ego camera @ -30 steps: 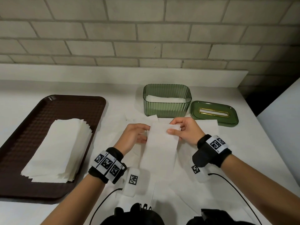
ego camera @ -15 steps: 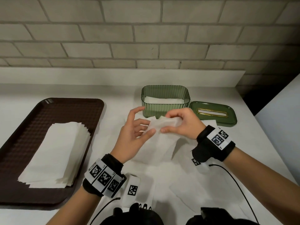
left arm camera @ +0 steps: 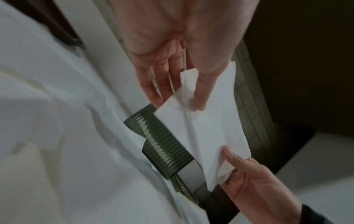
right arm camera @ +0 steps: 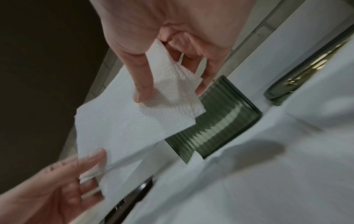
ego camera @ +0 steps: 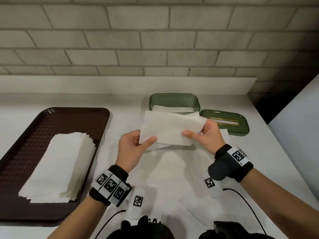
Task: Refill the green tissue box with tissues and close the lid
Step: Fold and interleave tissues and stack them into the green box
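Note:
A folded white tissue (ego camera: 170,129) hangs in the air just in front of the green tissue box (ego camera: 174,100), stretched sideways between both hands. My left hand (ego camera: 138,144) pinches its left end between thumb and fingers; my right hand (ego camera: 204,133) pinches the right end. The wrist views show the same tissue (left arm camera: 206,128) (right arm camera: 122,125) held above the ribbed box wall (left arm camera: 162,144) (right arm camera: 212,128). The box stands open with white tissues lying inside. Its green lid (ego camera: 226,123) with a gold slot lies flat on the counter to the right of the box.
A brown tray (ego camera: 22,152) at the left holds a stack of folded tissues (ego camera: 58,168). Several loose tissues (ego camera: 172,178) lie spread on the white counter under my hands. A brick wall and a white ledge stand behind the box. The counter's edge falls away at the right.
The tissue was held lengthwise near the counter, then gathered between both hands. It is now lifted, turned sideways and moved toward the box.

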A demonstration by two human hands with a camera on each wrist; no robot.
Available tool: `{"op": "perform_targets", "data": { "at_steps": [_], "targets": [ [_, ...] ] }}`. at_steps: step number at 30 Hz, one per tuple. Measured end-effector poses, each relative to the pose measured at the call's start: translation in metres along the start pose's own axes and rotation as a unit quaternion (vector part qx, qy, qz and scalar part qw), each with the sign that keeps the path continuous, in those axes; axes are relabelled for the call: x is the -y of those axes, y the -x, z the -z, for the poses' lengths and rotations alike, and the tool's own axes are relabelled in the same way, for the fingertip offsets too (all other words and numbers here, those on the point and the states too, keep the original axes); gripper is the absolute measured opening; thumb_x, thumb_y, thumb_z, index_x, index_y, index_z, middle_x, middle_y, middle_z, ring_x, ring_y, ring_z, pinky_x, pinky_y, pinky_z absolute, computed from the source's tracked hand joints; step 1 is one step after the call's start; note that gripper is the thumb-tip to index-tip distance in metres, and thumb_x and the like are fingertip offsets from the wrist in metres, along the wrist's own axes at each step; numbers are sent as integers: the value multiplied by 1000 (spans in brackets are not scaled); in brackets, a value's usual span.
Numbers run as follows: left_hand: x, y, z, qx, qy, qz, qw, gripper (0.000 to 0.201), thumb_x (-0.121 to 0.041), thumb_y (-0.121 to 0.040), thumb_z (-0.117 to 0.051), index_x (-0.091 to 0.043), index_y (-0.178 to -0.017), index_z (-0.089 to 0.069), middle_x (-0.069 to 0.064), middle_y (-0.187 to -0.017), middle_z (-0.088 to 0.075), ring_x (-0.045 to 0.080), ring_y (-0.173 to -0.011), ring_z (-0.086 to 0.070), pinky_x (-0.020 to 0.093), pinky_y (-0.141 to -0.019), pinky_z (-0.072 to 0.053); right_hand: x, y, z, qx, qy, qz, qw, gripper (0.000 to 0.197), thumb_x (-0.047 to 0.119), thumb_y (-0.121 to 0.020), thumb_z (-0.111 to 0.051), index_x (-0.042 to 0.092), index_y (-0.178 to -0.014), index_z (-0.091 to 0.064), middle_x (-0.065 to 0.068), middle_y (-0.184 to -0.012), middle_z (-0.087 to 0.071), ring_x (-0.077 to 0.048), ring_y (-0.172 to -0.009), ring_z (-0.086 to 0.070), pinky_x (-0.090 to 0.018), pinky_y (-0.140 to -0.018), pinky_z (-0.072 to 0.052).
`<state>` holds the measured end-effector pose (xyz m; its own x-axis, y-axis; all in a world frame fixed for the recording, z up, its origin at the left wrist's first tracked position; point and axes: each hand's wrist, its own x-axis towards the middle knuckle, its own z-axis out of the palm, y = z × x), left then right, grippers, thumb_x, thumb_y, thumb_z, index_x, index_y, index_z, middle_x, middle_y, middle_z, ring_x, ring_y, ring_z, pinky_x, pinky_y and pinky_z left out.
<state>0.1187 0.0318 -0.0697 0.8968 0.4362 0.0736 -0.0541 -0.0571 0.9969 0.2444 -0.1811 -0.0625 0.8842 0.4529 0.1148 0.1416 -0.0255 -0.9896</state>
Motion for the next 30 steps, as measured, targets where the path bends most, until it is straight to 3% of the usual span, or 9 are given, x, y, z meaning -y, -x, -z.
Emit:
{"op": "perform_targets", "data": {
  "at_steps": [2, 4, 7, 9, 12, 16, 21, 26, 30],
  "targets": [
    [10, -1, -3, 0, -21, 5, 1000, 19, -13, -81, -76, 0, -94, -71, 3, -95, -75, 18, -94, -71, 42, -90, -56, -14, 4, 2, 4, 20, -18, 1000, 40, -2, -72, -78, 14, -106, -66, 2, -102, -73, -15, -98, -69, -29, -86, -56],
    [23, -1, -6, 15, -59, 13, 998, 15, -11, -89, -67, -11, -104, -69, -2, -102, -74, 14, -99, -69, 41, -95, -53, -25, 8, 1, 14, 34, -45, 998, 41, -3, -75, -76, 9, -112, -64, -5, -106, -71, -22, -101, -68, -36, -91, -54],
    [42, 1, -12, 43, -146, 21, 988, 43, -26, -96, -56, -9, -134, -49, 2, -125, -63, 15, -118, -59, 42, -106, -43, -35, 15, 0, 41, 58, -55, 996, 42, -5, -79, -73, 9, -116, -59, -5, -107, -69, -22, -99, -66, -36, -91, -53],
    [45, 2, -13, 38, -147, 23, 988, 49, -23, -95, -57, -10, -140, -41, 3, -129, -60, 16, -121, -56, 42, -108, -42, -34, 15, -1, 45, 60, -61, 995, 47, -5, -79, -73, 7, -121, -56, -9, -112, -68, -24, -103, -66, -34, -93, -53],
    [37, 2, -17, 16, -96, -18, 995, 39, -18, -86, -67, -28, -119, -51, -8, -115, -62, 15, -110, -59, 40, -99, -48, -26, 12, -4, 43, 55, -47, 996, 43, -9, -77, -72, 18, -108, -58, -4, -99, -67, -20, -89, -66, -30, -82, -54],
    [31, -2, -23, -58, -12, -14, 998, 52, -1, -74, -79, -24, -110, -50, -1, -102, -60, 11, -92, -60, 29, -87, -50, -20, 9, -10, 19, -1, -29, 999, 42, -7, -74, -77, 15, -104, -58, -5, -92, -64, -15, -79, -65, -28, -73, -55],
    [37, -3, -35, -75, -27, -9, 997, 48, -11, -73, -80, -27, -105, -49, -4, -94, -54, 6, -87, -53, 21, -81, -44, -24, 9, -24, 16, 31, -8, 999, 46, 12, -65, -85, 20, -102, -60, 9, -99, -64, -15, -96, -63, -35, -88, -51],
    [29, -4, -29, -47, -48, -80, 995, 46, -10, -74, -81, -24, -109, -55, -5, -97, -56, 7, -96, -52, 11, -80, -37, -18, 7, -20, -35, -2, -8, 999, 18, 24, -84, -71, 11, -95, -64, 4, -93, -68, -8, -92, -62, -27, -87, -42],
    [27, -3, -27, -32, -106, -121, 986, 29, -10, -75, -80, -23, -98, -69, -1, -104, -62, 8, -103, -56, 9, -84, -35, -21, 5, -19, -35, -19, -29, 999, 14, 4, -95, -52, 0, -90, -64, 2, -85, -68, -8, -87, -63, -16, -85, -44]
  ]
}}
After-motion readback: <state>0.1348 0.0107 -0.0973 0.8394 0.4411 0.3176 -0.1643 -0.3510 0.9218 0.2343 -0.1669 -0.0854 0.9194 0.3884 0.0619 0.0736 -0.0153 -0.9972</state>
